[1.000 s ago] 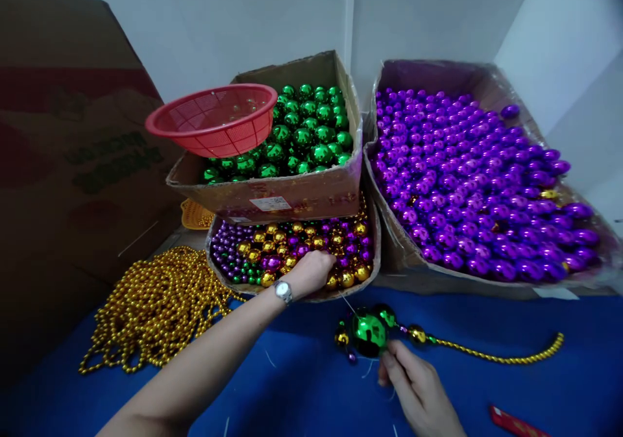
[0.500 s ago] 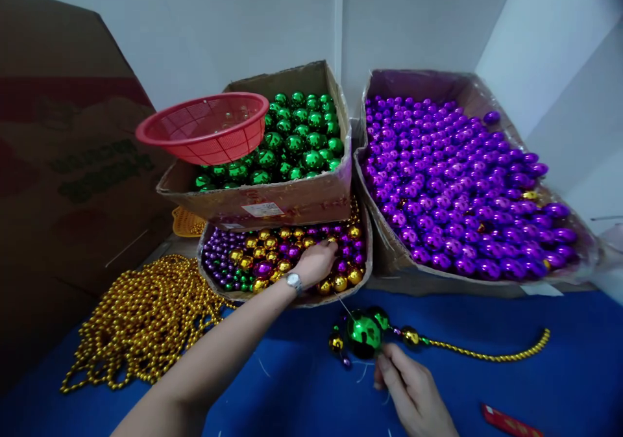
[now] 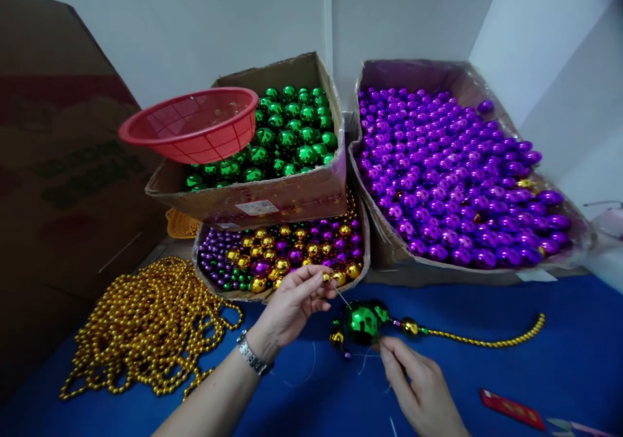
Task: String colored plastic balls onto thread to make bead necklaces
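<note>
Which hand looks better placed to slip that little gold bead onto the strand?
Probably the left hand: its fingers already pinch the small gold bead at the thin thread, while the right hand steadies the large shiny green ball.

A red basket (image 3: 192, 124) sits on the corner of a cardboard box of shiny green balls (image 3: 287, 132). Next to it is a big box full of purple balls (image 3: 452, 177). A big pile of gold bead chains (image 3: 141, 323) lies on the blue table (image 3: 559, 372). A small red thing (image 3: 511, 409) lies near the table's edge. A big brown box (image 3: 58, 164) stands on the left.
</note>
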Action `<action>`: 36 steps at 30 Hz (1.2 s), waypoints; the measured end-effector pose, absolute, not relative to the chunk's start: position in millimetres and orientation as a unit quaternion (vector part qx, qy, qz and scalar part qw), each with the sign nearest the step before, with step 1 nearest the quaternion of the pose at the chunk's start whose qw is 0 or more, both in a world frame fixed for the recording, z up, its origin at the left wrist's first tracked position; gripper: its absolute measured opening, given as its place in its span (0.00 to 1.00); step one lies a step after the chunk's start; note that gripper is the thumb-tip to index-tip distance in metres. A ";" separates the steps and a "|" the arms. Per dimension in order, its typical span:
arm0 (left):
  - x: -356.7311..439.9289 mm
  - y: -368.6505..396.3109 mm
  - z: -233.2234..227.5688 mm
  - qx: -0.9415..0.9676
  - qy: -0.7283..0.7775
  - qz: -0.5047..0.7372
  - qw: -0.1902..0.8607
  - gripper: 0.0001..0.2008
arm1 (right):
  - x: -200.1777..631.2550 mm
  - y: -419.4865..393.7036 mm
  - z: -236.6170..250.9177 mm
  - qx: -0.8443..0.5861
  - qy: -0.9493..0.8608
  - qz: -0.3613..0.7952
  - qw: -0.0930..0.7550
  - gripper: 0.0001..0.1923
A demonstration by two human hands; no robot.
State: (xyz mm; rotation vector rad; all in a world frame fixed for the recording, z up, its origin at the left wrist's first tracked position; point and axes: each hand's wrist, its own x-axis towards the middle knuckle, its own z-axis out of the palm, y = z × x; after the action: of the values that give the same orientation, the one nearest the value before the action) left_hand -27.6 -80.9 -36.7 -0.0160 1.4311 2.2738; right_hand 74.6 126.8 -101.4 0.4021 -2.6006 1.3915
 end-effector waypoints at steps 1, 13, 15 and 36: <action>-27.0 -81.1 -36.9 -0.004 0.524 0.822 0.223 0.09 | 74.9 127.2 -102.0 0.135 -0.871 0.465 0.082 0.11; -21.2 -78.0 -35.3 0.001 0.552 0.808 0.206 0.10 | 76.3 131.4 -109.0 0.154 -0.869 0.460 0.099 0.10; -20.1 -77.7 -34.7 -0.002 0.550 0.809 0.206 0.10 | 76.5 131.3 -108.0 0.150 -0.868 0.463 0.096 0.10; 15.5 -58.4 -59.5 0.101 0.689 0.693 0.187 0.10 | 88.6 135.3 -141.2 0.110 -0.907 0.406 0.030 0.10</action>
State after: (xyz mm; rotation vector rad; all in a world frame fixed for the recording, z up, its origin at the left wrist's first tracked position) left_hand 15.5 -58.4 -59.5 0.2842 1.9401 1.9512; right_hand 88.6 135.3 -141.2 0.3401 -2.7945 1.2526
